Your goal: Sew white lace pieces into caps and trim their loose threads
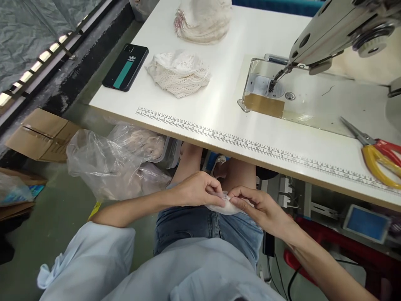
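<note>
Over my lap, below the table's front edge, both hands pinch a small piece of white fabric (230, 208). My left hand (199, 190) grips its left side between thumb and fingers. Close beside it, my right hand (255, 205) pinches the upper right part, the fingertips of both hands nearly meeting. The fabric is thin and partly hidden by my fingers, so its full shape cannot be made out. On the table beyond lies a white lace fabric piece (180, 75), with a larger stack of cream fabric pieces (205, 21) behind it.
A sewing machine (335, 37) stands on the white table (219, 96) at the right. Yellow- and red-handled scissors (377, 154) lie near the front edge. A black phone (125, 67) is at the left. Below stand a clear plastic bag (106, 163) and a cardboard box (44, 136).
</note>
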A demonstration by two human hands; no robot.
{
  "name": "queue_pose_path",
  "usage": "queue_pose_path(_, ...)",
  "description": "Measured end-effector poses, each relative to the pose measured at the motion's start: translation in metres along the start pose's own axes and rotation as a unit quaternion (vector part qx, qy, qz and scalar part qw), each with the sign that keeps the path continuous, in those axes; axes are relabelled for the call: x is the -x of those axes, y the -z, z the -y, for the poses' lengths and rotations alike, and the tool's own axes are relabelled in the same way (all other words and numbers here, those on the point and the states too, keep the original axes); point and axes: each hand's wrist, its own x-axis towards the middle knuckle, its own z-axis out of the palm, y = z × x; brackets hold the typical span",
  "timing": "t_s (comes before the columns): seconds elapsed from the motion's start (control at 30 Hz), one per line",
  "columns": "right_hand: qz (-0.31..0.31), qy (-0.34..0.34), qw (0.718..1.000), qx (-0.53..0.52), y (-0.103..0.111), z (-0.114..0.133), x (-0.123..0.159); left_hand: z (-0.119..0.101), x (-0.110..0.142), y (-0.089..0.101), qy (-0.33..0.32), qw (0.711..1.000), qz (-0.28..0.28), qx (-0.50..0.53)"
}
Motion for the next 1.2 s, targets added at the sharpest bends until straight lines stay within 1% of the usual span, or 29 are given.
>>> queue_pose_path(0.13, 0.01, -0.004, 1.0, 0.011, 0.003, 0.014, -0.001, 0.004, 0.006, 0.006, -0.018, 1.0, -0.001, 0.02)
queue_pose_path(0.23, 0.015, -0.008, 0.999, 0.034, 0.0, 0.02, -0.002, 0.008, 0.01, 0.009, -0.014, 0.999, -0.005, 0.041)
queue_pose_path(0.33, 0.008, -0.012, 0.998, 0.059, -0.007, 0.02, -0.006, 0.011, 0.014, 0.009, -0.008, 0.998, -0.011, 0.056)
queue_pose_path(0.47, -0.03, -0.018, 0.996, 0.086, -0.017, 0.018, -0.012, 0.018, 0.016, 0.007, -0.02, 0.996, -0.025, 0.081)
queue_pose_path(0.57, -0.031, -0.019, 0.995, 0.089, -0.019, 0.017, -0.012, 0.022, 0.014, 0.005, -0.036, 0.994, -0.025, 0.104)
queue_pose_path(0.63, -0.029, -0.02, 0.995, 0.091, -0.018, 0.016, -0.011, 0.022, 0.013, 0.004, -0.036, 0.994, -0.015, 0.099)
queue_pose_path(0.8, -0.01, -0.027, 0.996, 0.087, -0.014, 0.014, -0.005, 0.014, 0.009, 0.004, 0.008, 0.998, 0.025, 0.059)
queue_pose_path(0.93, -0.01, -0.024, 0.996, 0.086, -0.01, 0.007, -0.001, 0.005, 0.002, 0.0, 0.037, 0.998, 0.024, 0.041)
queue_pose_path(1.03, -0.019, -0.015, 0.996, 0.089, -0.007, -0.001, 0.003, 0.003, -0.005, -0.004, 0.05, 0.997, 0.018, 0.056)
queue_pose_path(1.2, -0.03, -0.016, 0.996, 0.077, 0.0, -0.011, 0.008, 0.004, -0.02, -0.011, 0.086, 0.989, 0.024, 0.117)
